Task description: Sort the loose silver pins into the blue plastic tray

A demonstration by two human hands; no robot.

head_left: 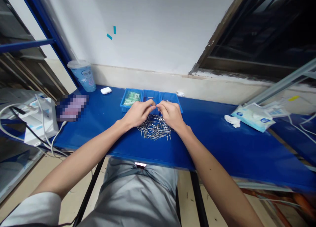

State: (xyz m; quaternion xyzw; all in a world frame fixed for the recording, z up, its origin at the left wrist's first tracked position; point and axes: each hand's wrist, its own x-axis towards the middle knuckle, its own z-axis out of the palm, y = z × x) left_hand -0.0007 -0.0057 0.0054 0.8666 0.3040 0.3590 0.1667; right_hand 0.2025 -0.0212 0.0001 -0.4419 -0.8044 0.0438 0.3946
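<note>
My left hand and my right hand meet fingertip to fingertip above the table, each closed in a pinch. Whatever lies between the fingertips is too small to make out. Under and in front of them spreads a loose pile of thin silver metal pins or screws. Just behind the hands stand three joined blue bins. The left bin holds small green-and-clear pieces. A few thin metal pieces show in the middle bin. The right bin is partly hidden by my right hand.
On the blue table, a lidded cup with a straw and a white earbud case stand at the left. Beyond them lie a power strip with cables and a blurred-out object. Rightward are crumpled tissue and a wipes pack.
</note>
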